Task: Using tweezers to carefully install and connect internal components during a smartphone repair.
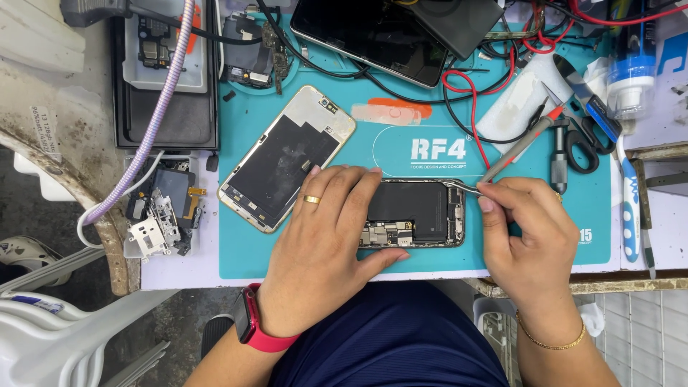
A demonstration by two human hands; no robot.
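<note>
An opened phone body [419, 212] lies on the teal work mat [552, 236], its black battery and circuit boards showing. My left hand [322, 244], with a gold ring and a red wrist watch, rests flat on its left end and holds it down. My right hand [527, 236] pinches thin metal tweezers [462, 187], whose tips reach the top right corner of the phone body.
A detached phone screen [287, 158] lies face down at the left of the mat. Scissors [573, 140], a probe with red wire [519, 147], a toothbrush [629, 208] and a bottle [632, 79] sit at the right. Loose phone parts [161, 215] lie at left, more phones at the back.
</note>
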